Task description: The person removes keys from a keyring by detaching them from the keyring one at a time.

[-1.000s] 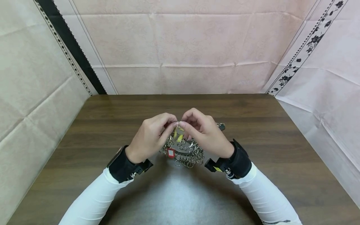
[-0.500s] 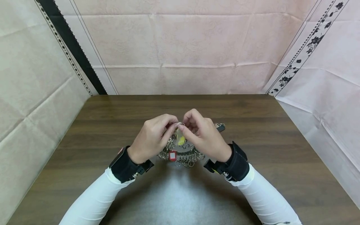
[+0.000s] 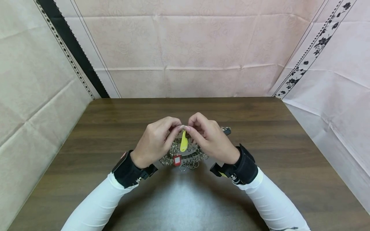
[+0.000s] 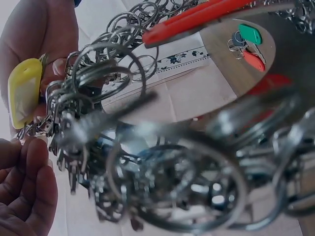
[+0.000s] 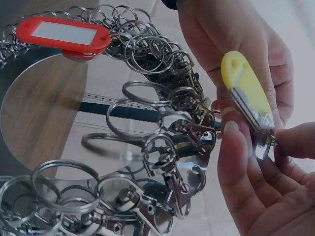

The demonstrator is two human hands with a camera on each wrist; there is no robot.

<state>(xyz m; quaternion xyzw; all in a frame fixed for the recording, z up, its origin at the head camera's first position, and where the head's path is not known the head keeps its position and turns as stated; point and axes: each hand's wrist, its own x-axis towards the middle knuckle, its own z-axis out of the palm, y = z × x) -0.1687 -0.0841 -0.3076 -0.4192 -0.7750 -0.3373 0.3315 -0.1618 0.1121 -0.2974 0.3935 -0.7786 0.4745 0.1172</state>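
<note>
Between my left hand (image 3: 157, 139) and right hand (image 3: 211, 138), a yellow key tag (image 3: 184, 143) hangs from the fingertips, long side upright. Thumb and forefinger of each hand meet above it and pinch its small metal key ring, mostly hidden by the fingers. Silver metal shows at the tag's end in the right wrist view, beside the yellow key tag (image 5: 248, 86). Just below the hands lies a round cluster of metal key rings (image 3: 190, 157) with clasps, curved in a loop. Among them is a red key tag (image 5: 64, 33) with a white label.
A key with a dark head (image 3: 227, 131) lies past my right hand. Through the loop, the left wrist view shows a green tag (image 4: 251, 33) and another red tag (image 4: 253, 59). Beneath is a brown wooden table (image 3: 115, 134); pale cloth (image 3: 185, 41) walls it in.
The yellow key tag has turned and now shows as one narrow strip. The key ring cluster has shifted slightly, with its red tag a little lower. Both hands stay nearly in place.
</note>
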